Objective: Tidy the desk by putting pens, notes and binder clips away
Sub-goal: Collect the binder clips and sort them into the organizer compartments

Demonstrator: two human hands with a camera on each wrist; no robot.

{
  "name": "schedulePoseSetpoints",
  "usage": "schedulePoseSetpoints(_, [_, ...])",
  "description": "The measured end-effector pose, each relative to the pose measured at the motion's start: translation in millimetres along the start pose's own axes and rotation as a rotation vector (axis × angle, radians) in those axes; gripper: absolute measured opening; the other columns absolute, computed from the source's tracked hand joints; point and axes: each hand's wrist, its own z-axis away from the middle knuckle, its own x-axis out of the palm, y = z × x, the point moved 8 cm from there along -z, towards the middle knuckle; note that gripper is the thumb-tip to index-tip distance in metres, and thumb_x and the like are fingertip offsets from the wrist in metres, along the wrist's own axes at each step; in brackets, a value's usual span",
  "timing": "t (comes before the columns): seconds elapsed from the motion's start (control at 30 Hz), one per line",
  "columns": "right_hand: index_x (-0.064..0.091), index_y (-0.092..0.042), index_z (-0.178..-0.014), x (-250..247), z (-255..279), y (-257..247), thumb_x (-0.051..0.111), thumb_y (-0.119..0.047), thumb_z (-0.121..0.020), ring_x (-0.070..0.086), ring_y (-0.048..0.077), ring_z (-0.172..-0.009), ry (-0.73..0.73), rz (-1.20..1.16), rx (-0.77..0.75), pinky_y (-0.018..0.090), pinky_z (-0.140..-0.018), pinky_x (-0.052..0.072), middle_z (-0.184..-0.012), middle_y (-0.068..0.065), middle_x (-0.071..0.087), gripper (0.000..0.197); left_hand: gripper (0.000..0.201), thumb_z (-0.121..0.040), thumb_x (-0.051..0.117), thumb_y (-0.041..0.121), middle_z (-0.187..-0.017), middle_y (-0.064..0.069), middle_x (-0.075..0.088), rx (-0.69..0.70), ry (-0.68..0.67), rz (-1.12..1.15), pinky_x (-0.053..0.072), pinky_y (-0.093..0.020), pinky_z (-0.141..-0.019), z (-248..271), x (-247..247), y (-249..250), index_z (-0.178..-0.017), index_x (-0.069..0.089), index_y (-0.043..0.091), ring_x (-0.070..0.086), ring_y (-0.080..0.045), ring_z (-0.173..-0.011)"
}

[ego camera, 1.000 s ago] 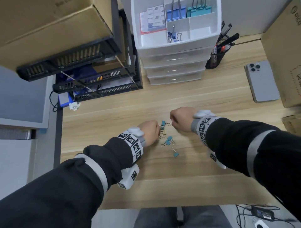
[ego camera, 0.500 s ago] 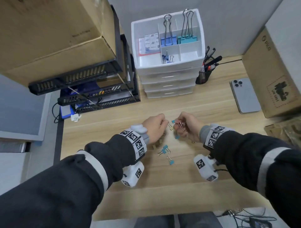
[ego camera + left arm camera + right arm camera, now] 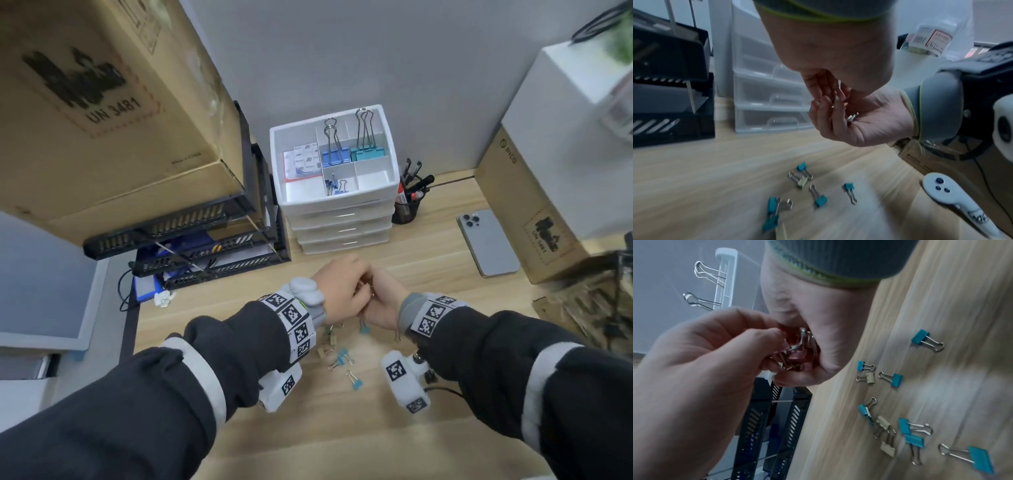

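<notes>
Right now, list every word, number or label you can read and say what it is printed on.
"UN 3481": big cardboard box on the black rack.
"UN 3481", small but legible: cardboard box on the right.
"Notes": pad packs in the white organizer; finer print unreadable.
Red pen label in the pen cup: too small.
Barcode label on a clear bag: blurred.

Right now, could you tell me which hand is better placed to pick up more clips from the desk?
Probably the left hand: the right hand is cupped palm-up, already holding clips.
</notes>
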Motion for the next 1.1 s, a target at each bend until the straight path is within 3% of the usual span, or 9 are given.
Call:
schedulePoseSetpoints(0.13, [0.065,-0.013,-0.100,16,4,-23,0.042,-0.023,-0.103,0.068,0.017,-0.084,-0.027,0.015,-0.086,0.031,-0.077,0.054,-0.091,0.007,0.070,0.025,0.015,-0.082,0.056,0.014,-0.090,-0.007,0.061,0.052,0.083,0.030,0.043,-0.034,-0.069,-7,-38,13,-0.094,0.063,0.010,0.056,-0.026,-0.083])
schedulePoseSetpoints(0.27, [0.066,-0.010,-0.100,40,13,-50,0.044,-0.019,-0.103,0.070,0.016,-0.083,-0.071,0.025,-0.127,0.027,-0.071,0.060,-0.093,0.008,0.071,0.024,0.016,-0.079,0.052,0.018,-0.085,-0.004,0.061,0.106,0.154,-0.043,0.042,-0.032,-0.067,-14,-74,23,-0.085,0.065,0.011,0.056,-0.024,-0.080])
schedulePoseSetpoints(0.33, [0.064,-0.014,-0.090,51,18,-67,0.050,-0.023,-0.102,0.064,0.010,-0.061,-0.054,0.055,-0.142,0.021,-0.055,0.055,-0.075,0.003,0.067,0.020,0.010,-0.079,0.055,0.015,-0.086,-0.002,0.056,0.104,0.215,-0.051,0.044,-0.034,-0.068,-18,-98,23,-0.084,0.064,0.012,0.052,-0.021,-0.082])
schedulePoseSetpoints(0.4, [0.057,-0.017,-0.076,59,24,-85,0.057,-0.035,-0.101,0.042,0.003,-0.039,-0.003,0.075,-0.126,0.014,-0.033,0.033,-0.057,-0.005,0.050,0.030,0.009,-0.080,0.056,0.014,-0.089,-0.001,0.054,0.055,0.285,-0.062,0.045,-0.037,-0.072,-23,-128,16,-0.087,0.062,0.013,0.049,-0.020,-0.085])
schedulePoseSetpoints(0.47, [0.049,-0.017,-0.071,61,30,-105,0.057,-0.042,-0.100,0.033,0.003,-0.037,0.047,0.098,-0.108,0.012,-0.028,0.022,-0.057,-0.005,0.041,0.039,0.013,-0.082,0.055,0.015,-0.095,-0.002,0.054,-0.019,0.333,-0.089,0.045,-0.038,-0.076,-29,-149,3,-0.094,0.060,0.013,0.050,-0.023,-0.089])
schedulePoseSetpoints(0.63, [0.046,-0.014,-0.074,95,50,-185,0.049,-0.024,-0.102,0.043,0.008,-0.043,0.084,0.195,-0.190,0.012,-0.032,0.030,-0.065,0.000,0.042,0.030,0.030,-0.086,0.054,0.018,-0.115,-0.004,0.055,-0.209,0.313,-0.132,0.046,-0.036,-0.088,-45,-197,-36,-0.115,0.056,0.013,0.054,-0.024,-0.102])
schedulePoseSetpoints(0.77, [0.053,-0.004,-0.088,128,52,-242,0.042,-0.008,-0.096,0.046,0.014,-0.059,0.029,0.194,-0.247,0.018,-0.038,0.041,-0.072,0.011,0.053,0.014,0.056,-0.085,0.057,0.018,-0.138,-0.008,0.051,-0.239,0.251,-0.107,0.044,-0.039,-0.103,-79,-208,-48,-0.139,0.045,0.010,0.049,-0.025,-0.127])
schedulePoseSetpoints(0.87, [0.054,0.000,-0.093,148,49,-276,0.039,-0.008,-0.100,0.053,0.019,-0.067,0.032,0.178,-0.271,0.021,-0.045,0.052,-0.080,0.014,0.055,0.018,0.071,-0.084,0.059,0.019,-0.148,-0.009,0.043,-0.199,0.200,-0.083,0.045,-0.046,-0.104,-104,-209,-43,-0.149,0.033,0.012,0.048,-0.028,-0.130])
schedulePoseSetpoints(1.1, [0.056,-0.001,-0.085,170,11,-311,0.044,-0.006,-0.101,0.059,0.016,-0.074,0.143,0.506,-0.212,0.023,-0.057,0.059,-0.082,0.009,0.056,0.020,0.045,-0.082,0.056,0.010,-0.120,-0.007,0.060,-0.047,0.273,-0.026,0.048,-0.033,-0.087,-125,-203,-38,-0.127,0.060,0.011,0.058,-0.026,-0.105])
